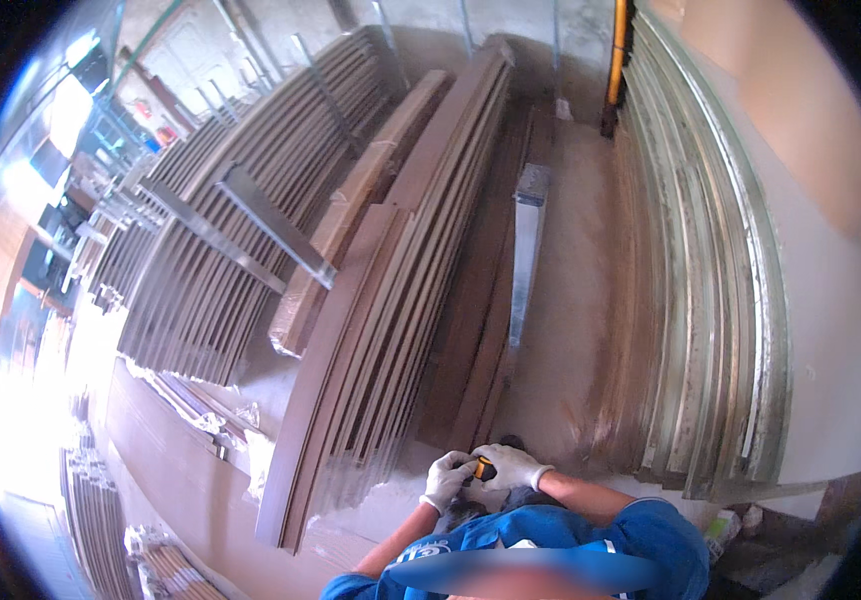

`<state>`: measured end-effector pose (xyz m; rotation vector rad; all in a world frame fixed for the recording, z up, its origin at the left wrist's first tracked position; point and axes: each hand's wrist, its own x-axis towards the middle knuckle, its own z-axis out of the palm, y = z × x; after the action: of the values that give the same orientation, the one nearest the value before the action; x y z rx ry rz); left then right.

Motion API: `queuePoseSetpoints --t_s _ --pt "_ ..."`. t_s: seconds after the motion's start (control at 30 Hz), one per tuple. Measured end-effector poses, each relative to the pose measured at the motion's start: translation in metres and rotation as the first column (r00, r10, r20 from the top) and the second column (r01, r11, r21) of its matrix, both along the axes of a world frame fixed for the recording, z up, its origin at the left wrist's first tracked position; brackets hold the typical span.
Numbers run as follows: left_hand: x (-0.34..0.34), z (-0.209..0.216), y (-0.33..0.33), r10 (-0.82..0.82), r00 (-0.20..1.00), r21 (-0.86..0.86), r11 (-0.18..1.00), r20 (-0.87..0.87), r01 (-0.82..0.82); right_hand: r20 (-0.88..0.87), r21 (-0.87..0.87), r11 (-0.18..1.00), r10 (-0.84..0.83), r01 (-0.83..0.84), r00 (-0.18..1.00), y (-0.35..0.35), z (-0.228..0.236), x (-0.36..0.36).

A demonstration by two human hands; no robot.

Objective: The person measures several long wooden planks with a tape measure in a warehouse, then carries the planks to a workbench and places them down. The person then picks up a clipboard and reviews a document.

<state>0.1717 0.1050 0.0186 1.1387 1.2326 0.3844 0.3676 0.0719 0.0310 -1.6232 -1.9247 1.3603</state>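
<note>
Head view: a small yellow-and-black tool [484, 467] is pinched between the gloved left hand [447, 478] and the gloved right hand [510, 466], held close together just above the blue sleeves [650, 535]. Stacked brown boards [400, 300] and a grey metal bar [525, 260] are seen leaning beyond the hands.
</note>
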Motion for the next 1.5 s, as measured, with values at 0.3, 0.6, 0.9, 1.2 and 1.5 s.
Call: queuePoseSetpoints --t_s 0.3,0.6,0.9,1.2,1.5 --pt "-0.029 0.047 0.005 -0.251 0.968 -0.017 0.968 -0.021 0.251 0.012 0.073 0.991 -0.116 0.114 0.993 -0.017 0.030 -0.031" --pt "-0.092 0.058 -0.009 -0.229 0.973 0.040 0.972 -0.027 0.230 0.149 0.091 0.995 -0.059 0.046 0.987 -0.017 0.048 -0.092" --pt "-0.144 0.042 -0.019 -0.179 0.983 0.297 0.941 0.035 0.161 -0.074 0.023 0.992 -0.121 0.123 0.990 -0.021 0.036 -0.137" --pt "-0.161 0.026 -0.036 0.313 0.508 -0.447 0.879 0.803 0.165 -0.402 0.001 0.962 -0.248 0.271 0.881 -0.027 0.057 -0.183" --pt "-0.180 0.016 -0.042 0.125 0.737 -0.272 0.959 0.665 0.083 0.006 0.207 0.978 0.000 -0.001 1.000 -0.029 0.063 -0.200"
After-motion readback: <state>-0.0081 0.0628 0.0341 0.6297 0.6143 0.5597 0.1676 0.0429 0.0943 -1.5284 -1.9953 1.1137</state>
